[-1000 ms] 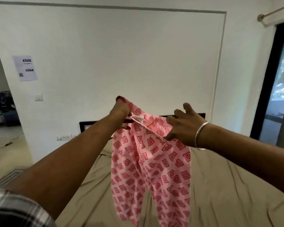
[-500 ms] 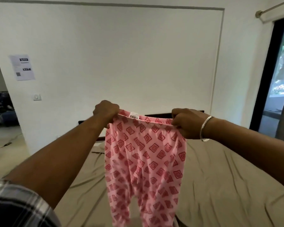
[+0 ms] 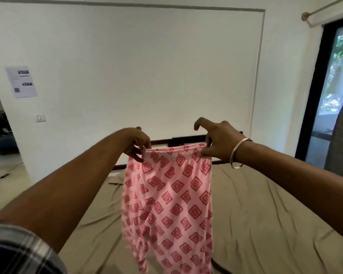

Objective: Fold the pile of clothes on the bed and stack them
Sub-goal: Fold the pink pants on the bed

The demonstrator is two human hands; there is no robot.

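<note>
Pink trousers (image 3: 170, 198), red diamond print: held up in the air above the bed (image 3: 265, 224), legs hanging down. My left hand (image 3: 136, 143) pinches the waistband's left corner; my right hand (image 3: 216, 142) pinches the right corner, its forefinger raised free. Silver bangle (image 3: 238, 153) on my right wrist. Bed covered in an olive-brown sheet, dark headboard (image 3: 186, 139) against the white wall.
</note>
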